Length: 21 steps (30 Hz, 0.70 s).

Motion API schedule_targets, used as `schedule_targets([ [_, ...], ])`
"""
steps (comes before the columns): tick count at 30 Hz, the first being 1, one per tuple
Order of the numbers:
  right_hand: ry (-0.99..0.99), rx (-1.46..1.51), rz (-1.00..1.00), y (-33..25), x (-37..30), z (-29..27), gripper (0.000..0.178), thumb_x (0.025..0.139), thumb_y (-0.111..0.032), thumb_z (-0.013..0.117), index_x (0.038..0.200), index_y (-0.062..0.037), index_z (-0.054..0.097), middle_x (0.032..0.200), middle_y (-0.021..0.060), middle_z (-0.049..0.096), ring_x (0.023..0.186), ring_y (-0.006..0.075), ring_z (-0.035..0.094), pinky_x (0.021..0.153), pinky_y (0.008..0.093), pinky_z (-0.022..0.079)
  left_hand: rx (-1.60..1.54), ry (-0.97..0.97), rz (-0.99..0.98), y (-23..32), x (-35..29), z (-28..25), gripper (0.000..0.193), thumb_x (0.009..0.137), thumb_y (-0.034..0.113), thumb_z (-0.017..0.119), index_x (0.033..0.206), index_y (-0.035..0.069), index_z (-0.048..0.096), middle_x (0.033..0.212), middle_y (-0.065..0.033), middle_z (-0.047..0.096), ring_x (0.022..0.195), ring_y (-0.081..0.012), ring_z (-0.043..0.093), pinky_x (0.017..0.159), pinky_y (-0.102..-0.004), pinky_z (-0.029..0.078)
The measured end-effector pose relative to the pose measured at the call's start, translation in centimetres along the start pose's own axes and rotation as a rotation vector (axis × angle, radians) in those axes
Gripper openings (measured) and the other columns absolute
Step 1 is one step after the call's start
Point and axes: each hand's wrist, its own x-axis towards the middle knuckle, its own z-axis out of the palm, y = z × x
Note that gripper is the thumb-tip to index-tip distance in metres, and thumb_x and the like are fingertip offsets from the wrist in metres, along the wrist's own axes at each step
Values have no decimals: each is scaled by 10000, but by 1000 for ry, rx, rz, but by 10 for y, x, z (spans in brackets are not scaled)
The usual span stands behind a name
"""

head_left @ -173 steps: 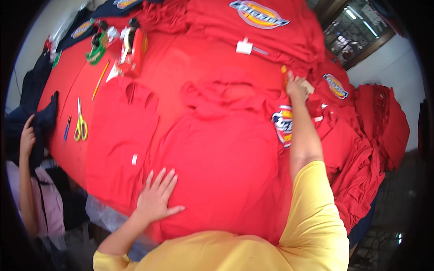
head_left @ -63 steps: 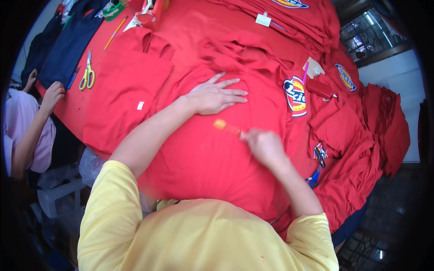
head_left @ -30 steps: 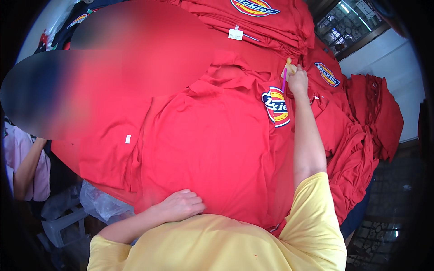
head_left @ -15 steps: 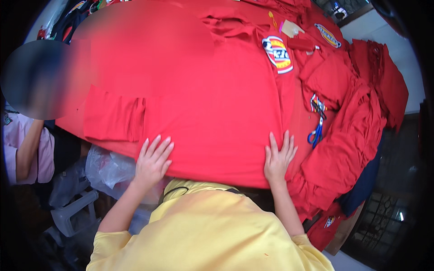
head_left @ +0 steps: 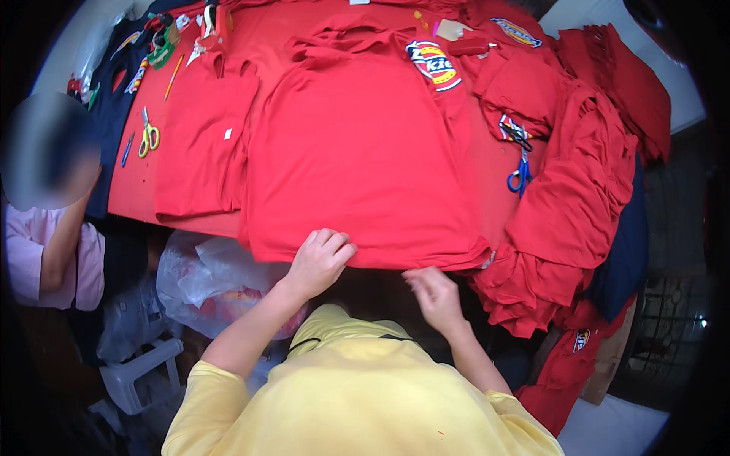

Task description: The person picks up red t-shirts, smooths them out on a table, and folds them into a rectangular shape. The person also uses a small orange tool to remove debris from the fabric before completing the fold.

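Note:
A red T-shirt (head_left: pixel 357 167) lies spread flat on the table in front of me, with a colourful printed logo (head_left: pixel 434 65) at its upper right. My left hand (head_left: pixel 323 258) rests at the shirt's near hem, its fingers curled down onto the cloth. Just below the hem's right part is my right hand (head_left: pixel 435 295), with thumb and fingers drawn together. The fingers look apart from the cloth, and anything small between them cannot be made out.
A folded red shirt (head_left: pixel 205 144), yellow-handled scissors (head_left: pixel 149 135), a blue pen (head_left: pixel 127 150) and a pencil (head_left: pixel 173 77) lie left. Blue-handled scissors (head_left: pixel 522 171) and heaped red shirts (head_left: pixel 578 190) are right. Below the table edge hangs a plastic bag (head_left: pixel 201 281); another person (head_left: pixel 57 251) sits left.
Both hands were flat and spread on the red cloth; they have come closer together at the hem, with fingers curled. The right hand has left the cloth. The shirt's neck now shows.

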Motion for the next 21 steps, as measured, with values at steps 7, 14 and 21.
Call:
schedule_targets([
  [7,-229,199,-71,-48,25,36,366,981,-165,547,1285,41,543,1190,228,564,1095,389,584,936,421,472,-373,-381,-91,4,53,-96,197,888,209,646,982,51,717,952,-135,670,897,-337,651,785,-441,527],
  [14,-84,-123,30,-91,118,52,543,956,-274,589,1405,-22,417,1191,261,573,1020,423,600,883,494,486,-454,520,-84,2,154,-230,180,934,118,572,977,-31,663,841,-32,657,758,-62,570,687,-245,473],
  [21,196,-210,-18,3,173,-13,262,901,-246,634,1014,-22,708,1095,220,641,999,399,628,843,468,513,-464,1094,-105,-59,131,-389,225,983,206,558,1105,49,664,928,-6,689,823,-69,647,758,-217,519],
])
